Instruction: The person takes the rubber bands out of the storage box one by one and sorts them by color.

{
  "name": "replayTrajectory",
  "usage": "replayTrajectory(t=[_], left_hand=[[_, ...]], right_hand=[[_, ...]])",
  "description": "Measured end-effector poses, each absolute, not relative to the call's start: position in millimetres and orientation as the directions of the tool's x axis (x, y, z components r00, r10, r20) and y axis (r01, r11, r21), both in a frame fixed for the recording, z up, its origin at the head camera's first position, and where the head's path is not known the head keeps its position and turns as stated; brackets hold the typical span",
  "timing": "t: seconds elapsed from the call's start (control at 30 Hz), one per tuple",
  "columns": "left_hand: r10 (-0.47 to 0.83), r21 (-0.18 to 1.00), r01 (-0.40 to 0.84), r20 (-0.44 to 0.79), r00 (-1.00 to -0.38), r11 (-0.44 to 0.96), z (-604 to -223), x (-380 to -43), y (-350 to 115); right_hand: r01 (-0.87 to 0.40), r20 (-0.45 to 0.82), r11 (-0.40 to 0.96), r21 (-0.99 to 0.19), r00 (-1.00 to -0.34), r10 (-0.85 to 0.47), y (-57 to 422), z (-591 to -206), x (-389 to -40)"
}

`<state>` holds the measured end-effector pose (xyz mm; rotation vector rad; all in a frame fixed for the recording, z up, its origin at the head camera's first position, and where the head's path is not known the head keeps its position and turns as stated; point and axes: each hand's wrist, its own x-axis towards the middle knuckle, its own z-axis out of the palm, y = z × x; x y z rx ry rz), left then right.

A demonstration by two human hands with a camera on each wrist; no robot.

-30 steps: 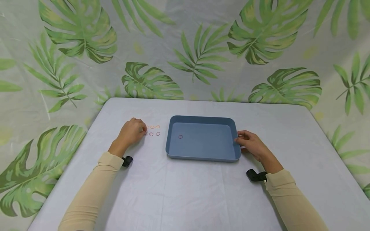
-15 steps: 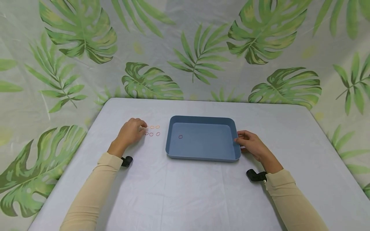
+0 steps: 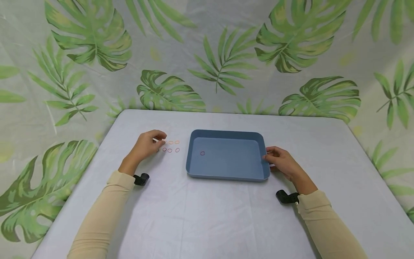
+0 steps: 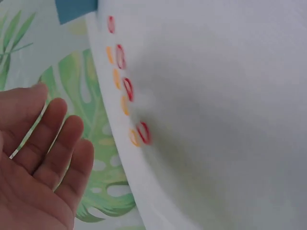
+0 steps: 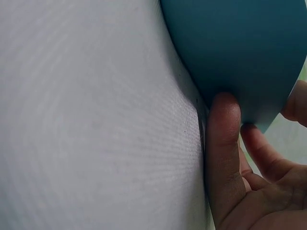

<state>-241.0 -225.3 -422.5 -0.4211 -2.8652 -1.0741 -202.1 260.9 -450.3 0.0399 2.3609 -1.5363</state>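
Observation:
My left hand [image 3: 147,144] hovers at the left end of two short rows of small rubber bands. Its fingers are loosely bent, thumb apart from them; in the left wrist view nothing lies between them. The orange bands [image 3: 176,142] form the far row and the red bands [image 3: 177,150] the near row, all lying as thin loops on the white cloth. One dark red rubber band [image 3: 202,153] lies inside the blue-grey tray [image 3: 233,160], toward its left side. My right hand [image 3: 283,162] holds the tray by its right end, with fingertips [image 5: 224,105] pressed against the wall.
A white cloth [image 3: 213,216] covers the table. Behind it hangs a leaf-patterned sheet [image 3: 226,100]. Black wrist cameras [image 3: 286,196] stick out from both wrists. The tray's raised rim stands to the right of the bands.
My left hand has lifted and drawn slightly back from the rows, its fingers spreading apart. Another red band shows at the row's left end. The right hand and tray stay put.

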Motion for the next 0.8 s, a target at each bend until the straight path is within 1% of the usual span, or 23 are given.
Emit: replayTrajectory(t=[0.13, 0.2, 0.3, 0.37, 0.43, 0.5, 0.57, 0.67, 0.8], left_hand=[[0.277, 0.666, 0.304, 0.15, -0.949, 0.681, -413, -237, -211], [0.324, 0.667, 0.351, 0.171, -0.931, 0.657, -404, -233, -197], [0.415, 0.659, 0.442, 0.21, -0.885, 0.608, -394, -228, -172], [0.483, 0.641, 0.506, 0.232, -0.844, 0.577, -391, -227, -155], [0.538, 0.625, 0.55, 0.235, -0.809, 0.554, -392, -228, -140], [0.575, 0.613, 0.567, 0.215, -0.79, 0.55, -396, -231, -128], [0.595, 0.588, 0.573, 0.185, -0.782, 0.57, -402, -235, -119], [0.597, 0.546, 0.559, 0.13, -0.792, 0.624, -411, -242, -110], [0.597, 0.479, 0.558, 0.086, -0.798, 0.677, -420, -249, -104]], right_hand=[[0.198, -0.286, 0.417, -0.887, -0.945, -0.158, 261, -451, -202], [0.196, -0.283, 0.416, -0.888, -0.946, -0.158, 261, -451, -202], [0.194, -0.279, 0.414, -0.889, -0.947, -0.156, 261, -451, -203], [0.195, -0.28, 0.412, -0.89, -0.947, -0.156, 261, -452, -203], [0.2, -0.284, 0.409, -0.89, -0.946, -0.157, 261, -452, -203], [0.203, -0.287, 0.409, -0.89, -0.945, -0.156, 261, -453, -202], [0.203, -0.286, 0.408, -0.89, -0.946, -0.154, 261, -453, -201], [0.197, -0.281, 0.407, -0.892, -0.946, -0.159, 261, -453, -201], [0.187, -0.275, 0.409, -0.893, -0.947, -0.166, 263, -451, -199]])
